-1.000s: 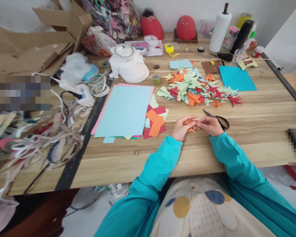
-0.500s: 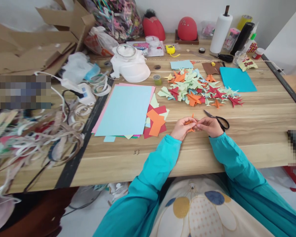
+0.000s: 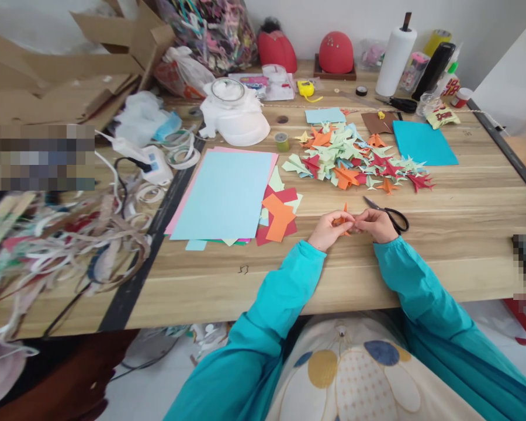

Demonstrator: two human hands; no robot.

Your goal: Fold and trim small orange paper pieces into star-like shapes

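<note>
Between my fingers is a small folded piece of orange paper (image 3: 345, 208), mostly covered by the hands. My left hand (image 3: 328, 229) grips it from the left with thumb and fingers closed. From the other side my right hand (image 3: 376, 225) pinches at its edge, fingertips meeting those of the left. Just behind the right hand lies a pair of scissors (image 3: 394, 217) with black handles. Beyond them spreads a heap of folded paper planes (image 3: 342, 153) in green, orange, red and blue. Left of my hands lie orange and red paper cutouts (image 3: 279, 219).
A stack of coloured sheets (image 3: 223, 196) with light blue on top lies left of the cutouts. A turquoise sheet (image 3: 425, 143), white cap (image 3: 241, 120), thread spool (image 3: 281, 141) and yellow tape measure (image 3: 305, 88) sit farther back. Tangled ribbons (image 3: 79, 251) cover the left side.
Both hands stay together on the orange paper, which has turned slightly in the fingers. The whole view has shifted a little; the things on the table lie as before.
</note>
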